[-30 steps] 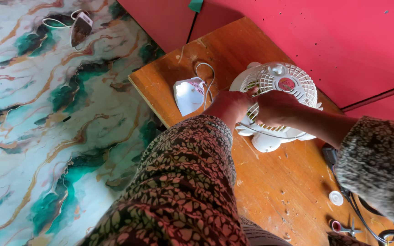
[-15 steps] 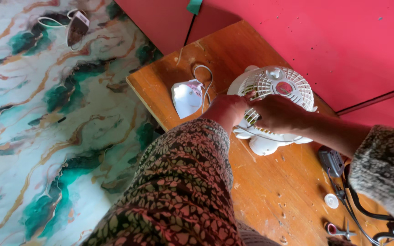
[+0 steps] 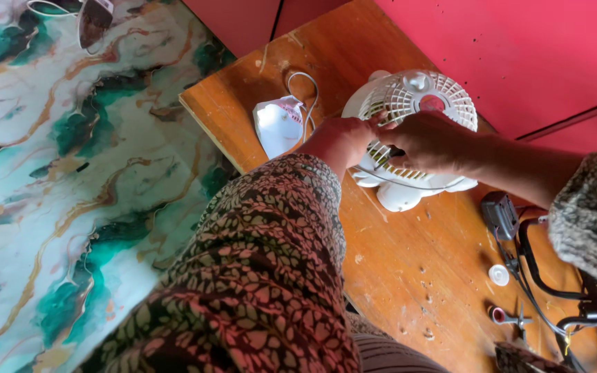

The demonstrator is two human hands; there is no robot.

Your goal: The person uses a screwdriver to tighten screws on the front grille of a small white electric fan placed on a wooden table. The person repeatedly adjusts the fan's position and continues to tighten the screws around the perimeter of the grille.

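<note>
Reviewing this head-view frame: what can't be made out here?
- Lower middle of the white fan: covered by the left hand and right hand; whether either grips a tool cannot be told.
- Black cables: cut off by the right and bottom edges.
- Small round white part: too small to identify.

Small white plastic table fan (image 3: 409, 131), round slotted grille with a red hub showing through its centre, lies tilted on the wooden tabletop (image 3: 416, 276) near the far edge, against the red wall side. Its white rounded base points toward the near edge, resting on the wood. Part of the grille's lower half is covered by both hands, so the blades cannot be made out.
</note>
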